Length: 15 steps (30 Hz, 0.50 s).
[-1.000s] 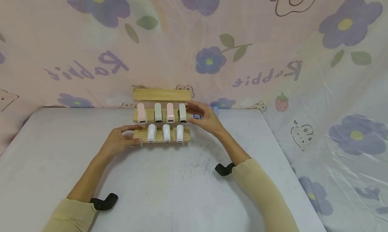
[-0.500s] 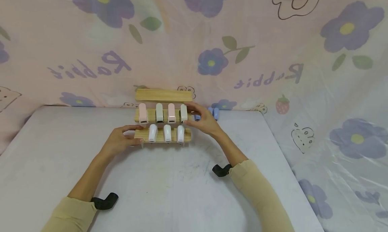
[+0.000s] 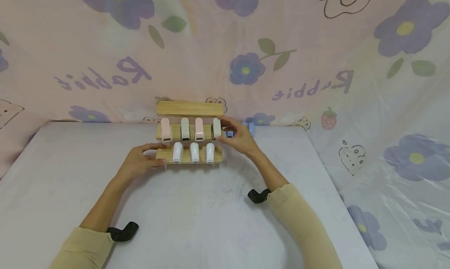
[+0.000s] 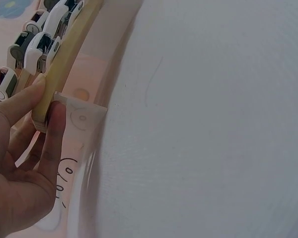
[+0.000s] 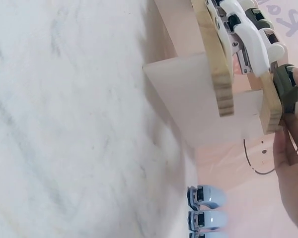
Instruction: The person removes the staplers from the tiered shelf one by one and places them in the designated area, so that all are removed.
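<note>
A tiered wooden rack with white supports stands at the back of the table. On its middle plank (image 3: 175, 132) are two pink and two grey-green small staplers. The lower plank (image 3: 165, 154) bears three white staplers (image 3: 194, 152). My left hand (image 3: 135, 163) grips the left end of that lower plank, thumb on top and fingers beneath, as the left wrist view shows. My right hand (image 3: 242, 138) holds the rightmost grey-green stapler (image 3: 216, 128) between thumb and fingers at the middle plank's right end. In the right wrist view this green stapler (image 5: 287, 82) sits at the plank's edge, partly hidden by the fingers.
The rack's top plank (image 3: 190, 109) bears nothing. Several blue staplers (image 5: 206, 197) stand in a row to the right of the rack, partly behind my right hand in the head view. A printed flower curtain (image 3: 197, 66) hangs behind the white table (image 3: 197, 222).
My right hand has closed in on the rightmost grey-green stapler and shifted it slightly right along the middle plank. The left hand keeps its hold on the lower plank.
</note>
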Tool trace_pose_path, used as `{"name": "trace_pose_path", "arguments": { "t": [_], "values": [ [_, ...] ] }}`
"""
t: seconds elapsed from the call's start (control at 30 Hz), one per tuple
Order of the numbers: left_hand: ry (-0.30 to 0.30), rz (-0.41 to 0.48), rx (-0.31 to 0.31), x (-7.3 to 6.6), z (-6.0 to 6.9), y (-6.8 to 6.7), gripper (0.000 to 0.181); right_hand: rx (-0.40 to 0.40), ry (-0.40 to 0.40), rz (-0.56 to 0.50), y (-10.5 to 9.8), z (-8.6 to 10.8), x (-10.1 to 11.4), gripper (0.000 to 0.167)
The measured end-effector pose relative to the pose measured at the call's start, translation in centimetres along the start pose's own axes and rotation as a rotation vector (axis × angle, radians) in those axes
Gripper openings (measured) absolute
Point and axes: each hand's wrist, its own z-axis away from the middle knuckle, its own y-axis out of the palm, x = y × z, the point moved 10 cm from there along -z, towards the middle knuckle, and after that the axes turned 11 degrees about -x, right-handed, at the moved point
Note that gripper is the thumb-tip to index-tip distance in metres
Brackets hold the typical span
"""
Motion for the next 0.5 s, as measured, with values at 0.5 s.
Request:
{"name": "trace_pose_path", "arguments": {
  "t": [0.5],
  "values": [
    [-0.003,0.037,-0.002,-0.1,0.0,0.0,0.069,0.028,0.092,0.004,-1.8,0.8,-1.3,0.069]
  ]
}}
